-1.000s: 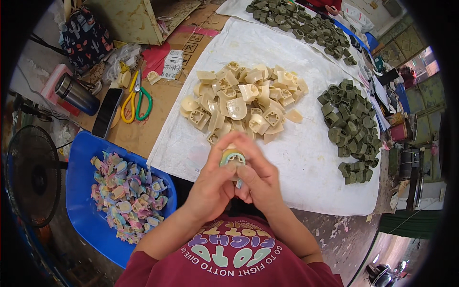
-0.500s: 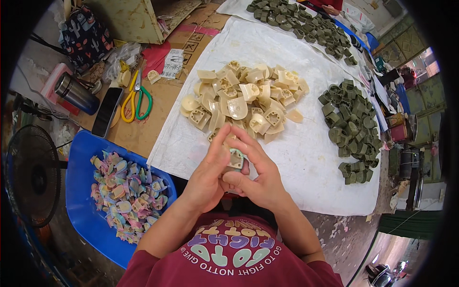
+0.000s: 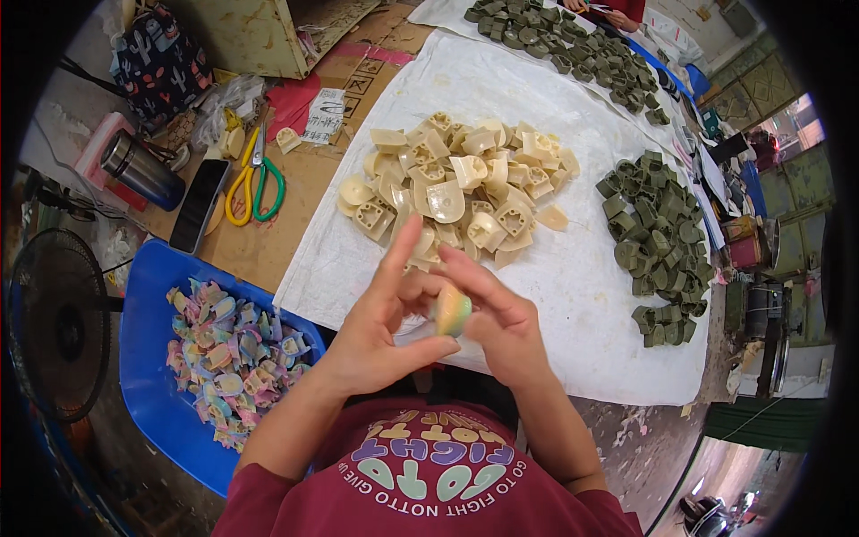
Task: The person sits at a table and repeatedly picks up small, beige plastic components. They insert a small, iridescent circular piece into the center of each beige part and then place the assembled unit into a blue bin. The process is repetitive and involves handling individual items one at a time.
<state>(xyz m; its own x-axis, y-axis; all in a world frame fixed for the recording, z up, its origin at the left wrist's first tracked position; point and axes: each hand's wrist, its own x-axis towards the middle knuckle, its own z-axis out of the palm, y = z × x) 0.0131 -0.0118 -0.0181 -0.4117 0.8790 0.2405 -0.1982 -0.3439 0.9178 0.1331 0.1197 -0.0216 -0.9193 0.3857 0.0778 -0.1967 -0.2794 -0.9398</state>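
Note:
Between my two hands, just in front of my body, is a small rounded piece (image 3: pixel 453 311) with orange, yellow and green bands, a little blurred. My left hand (image 3: pixel 374 329) grips it from the left, thumb beneath it and index finger stretched upward. From the other side my right hand (image 3: pixel 506 324) closes on it with thumb and fingers. Just beyond my fingertips lies a heap of cream molded pieces (image 3: pixel 447 183) on a white cloth (image 3: pixel 555 331). To my left, a blue tub (image 3: pixel 143 358) holds many pastel multicoloured pieces (image 3: pixel 234 358).
Dark green molded pieces (image 3: pixel 658 242) lie on the cloth at right, with more (image 3: pixel 564 45) at the far end near another person's hands (image 3: pixel 617 18). Scissors (image 3: pixel 254 179), a phone (image 3: pixel 199 206) and a flask (image 3: pixel 143 170) sit at left, above a black fan (image 3: pixel 61 327).
My hands have drawn apart slightly. The piece has turned from its hollow underside to its rounded coloured side. At the far end, the other person's hands have come further into view.

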